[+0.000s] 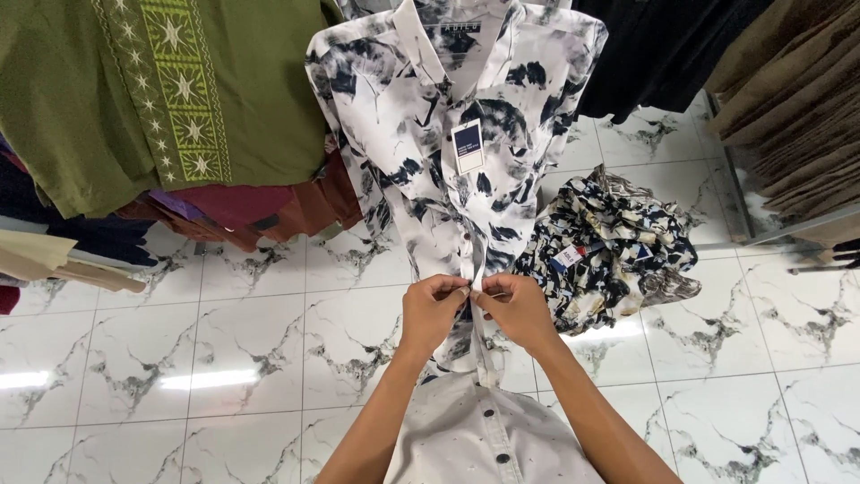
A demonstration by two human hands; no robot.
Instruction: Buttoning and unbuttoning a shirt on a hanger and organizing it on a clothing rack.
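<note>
Printed shirt (448, 152), white with dark blue-black leaf blotches, hangs upright at the middle of the view above a floor (224, 358) of glossy white tiles veined with grey marbling and crossed by thin grout lines; bright strips of lamp light glare off it.

At far left an olive-green tunic (98, 90) hangs, matte woven cloth with a lighter green embroidered band of star figures down its front. Beneath it lie folded garments (242, 211) in maroon, rust and purple, with cream and navy pieces at the left edge.

The printed shirt is thin and smooth, with a stand-up collar, short sleeves and a buttoned placket running down its centre. A small navy-and-white hang tag (468, 146) dangles at chest height.

Left hand (433, 309) and right hand (514, 306) meet at the lower part of that placket, fingertips touching: each pinches an edge of the front opening between thumb and fingers, so both are closed on the cloth just below the middle buttons. The shirt's hem falls behind the wrists. Below the forearms shows the person's own pale grey button-up shirt (484, 439) with dark buttons.

Right of the hands, a crumpled navy, white and tan patterned garment (618, 246) lies heaped on the tiles. Black clothing (663, 45) hangs above, and brown garments (788, 99) crowd a rack at far right.
</note>
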